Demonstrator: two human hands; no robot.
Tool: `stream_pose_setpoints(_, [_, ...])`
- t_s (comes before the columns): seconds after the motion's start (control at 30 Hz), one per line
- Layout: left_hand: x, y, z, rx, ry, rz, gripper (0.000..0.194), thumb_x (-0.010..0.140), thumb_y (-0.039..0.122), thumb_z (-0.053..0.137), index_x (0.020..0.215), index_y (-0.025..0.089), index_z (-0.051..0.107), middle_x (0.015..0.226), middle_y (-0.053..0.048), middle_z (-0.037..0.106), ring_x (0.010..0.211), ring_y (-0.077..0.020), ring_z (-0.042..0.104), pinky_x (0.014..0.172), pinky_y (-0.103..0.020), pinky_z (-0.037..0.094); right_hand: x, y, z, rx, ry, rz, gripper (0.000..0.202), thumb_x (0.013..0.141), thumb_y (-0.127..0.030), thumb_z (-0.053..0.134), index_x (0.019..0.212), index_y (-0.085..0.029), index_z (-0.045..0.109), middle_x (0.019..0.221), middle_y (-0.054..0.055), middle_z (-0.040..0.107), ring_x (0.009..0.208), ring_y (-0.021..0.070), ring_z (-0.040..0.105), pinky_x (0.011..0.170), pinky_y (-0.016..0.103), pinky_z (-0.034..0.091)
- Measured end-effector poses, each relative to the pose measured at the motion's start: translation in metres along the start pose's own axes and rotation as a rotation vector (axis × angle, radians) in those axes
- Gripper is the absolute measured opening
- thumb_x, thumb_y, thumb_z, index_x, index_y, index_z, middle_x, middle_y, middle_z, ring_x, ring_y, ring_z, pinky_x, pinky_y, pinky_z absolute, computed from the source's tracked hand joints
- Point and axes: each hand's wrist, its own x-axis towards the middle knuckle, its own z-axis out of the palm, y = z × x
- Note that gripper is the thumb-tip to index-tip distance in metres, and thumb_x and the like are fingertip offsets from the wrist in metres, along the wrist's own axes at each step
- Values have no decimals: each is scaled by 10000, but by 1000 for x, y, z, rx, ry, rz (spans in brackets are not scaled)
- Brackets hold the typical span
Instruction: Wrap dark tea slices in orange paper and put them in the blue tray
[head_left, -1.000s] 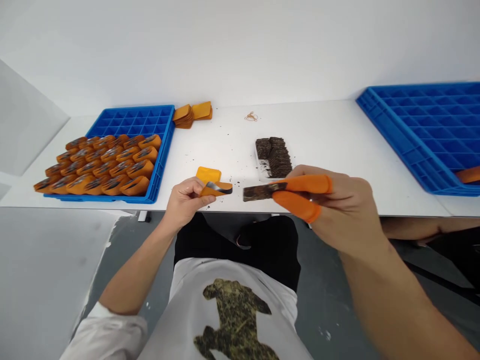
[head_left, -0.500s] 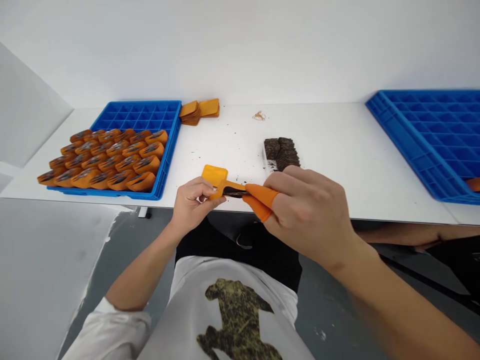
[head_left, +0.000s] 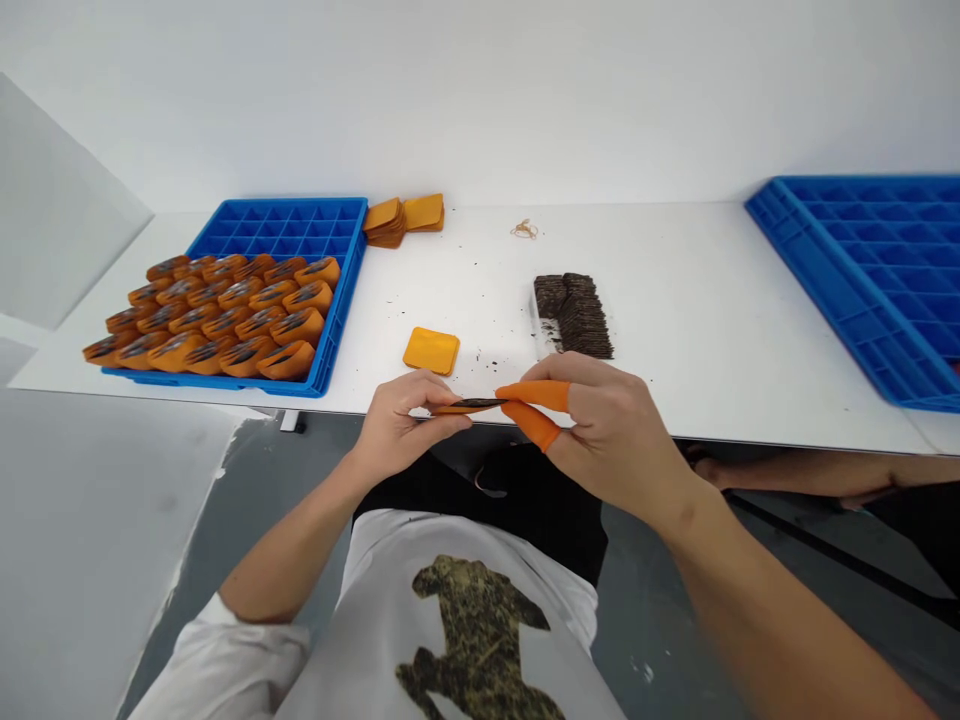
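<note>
The left hand pinches a flat orange pouch at the near edge of the white table, thumb on top and fingers beneath. The right hand, with orange rubber covers on its thumb and forefinger, grips a dark slice that lies mostly inside the open mouth of the pouch, so the two hands meet at it.

Just beyond the hands, a single empty orange pouch lies flat on the table. To its right sits a stack of dark slices, with dark crumbs scattered around it. Farther back lie a pile of orange pouches and a rubber band.

On the left, a blue tray of small compartments holds rows of filled orange pouches in its near half; its far compartments are bare. On the right, a second blue tray shows open compartments.
</note>
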Motion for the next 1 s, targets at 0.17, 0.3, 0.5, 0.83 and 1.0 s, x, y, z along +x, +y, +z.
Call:
stream_pose_setpoints(0.17, [-4, 13, -4, 16, 67, 39, 136, 1014, 380, 806, 937, 271, 828, 920, -67, 815, 822, -209, 755, 757, -368, 604, -4, 1, 1, -76, 24, -37, 206, 1035, -150, 670, 936, -202, 843, 908, 61, 797, 756, 191, 687, 634, 331, 515])
stream_pose_setpoints(0.3, [-5, 18, -7, 101, 85, 89, 120, 991, 390, 834, 918, 295, 838, 909, -64, 808, 819, -224, 746, 753, -400, 614, -2, -3, -2, -76, 38, -41, 219, 1039, -152, 668, 917, -216, 838, 903, 59, 796, 751, 188, 682, 634, 329, 507])
stream_pose_setpoints(0.5, [-4, 21, -14, 210, 67, 131, 91, 1028, 350, 784, 997, 266, 797, 979, -88, 814, 898, -233, 765, 803, -402, 629, -2, -9, 2, -120, 59, -96, 235, 1030, -119, 667, 859, -195, 808, 861, 43, 780, 736, 181, 655, 636, 342, 503])
stream_pose_setpoints(0.83, [-15, 38, -54, 628, -64, 301, 122, 1095, 217, 652, 1027, 202, 753, 961, -70, 792, 875, -185, 734, 777, -306, 597, 7, -30, 37, -160, 63, -218, 346, 944, -14, 629, 649, -183, 696, 891, 69, 777, 720, 198, 608, 626, 389, 493])
stream_pose_setpoints(1.0, [-23, 33, -128, 910, 101, 49, 134, 1075, 250, 674, 972, 226, 756, 941, -42, 770, 858, -194, 720, 761, -324, 575, 9, -28, 43, -102, 130, -191, 221, 1030, -177, 735, 812, -161, 764, 942, 94, 792, 734, 211, 661, 610, 402, 511])
